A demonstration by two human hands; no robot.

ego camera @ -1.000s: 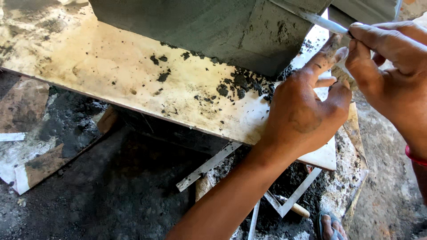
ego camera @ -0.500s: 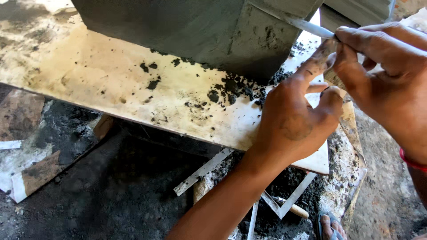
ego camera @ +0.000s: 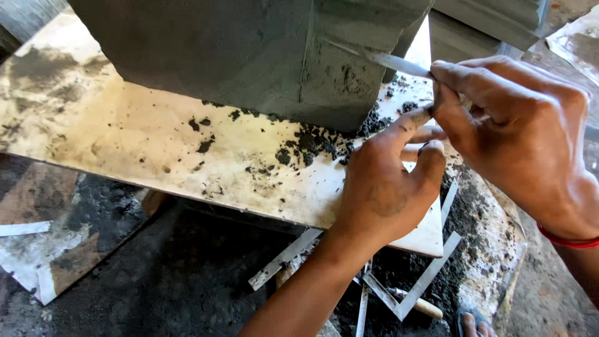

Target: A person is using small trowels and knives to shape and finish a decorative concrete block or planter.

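The block (ego camera: pixel 249 56) stood on the slab (ego camera: pixel 125 137), at its far side. Crumbs (ego camera: pixel 306 143) lay on the slab just before the block. The blade (ego camera: pixel 393 62) touched the block's rt corner, w/ the right hand (ego camera: pixel 511 131) behind the left hand (ego camera: pixel 387 193). Under the slab's rt end lay metal strips (ego camera: pixel 424 281) on the floor (ego camera: pixel 156 274).
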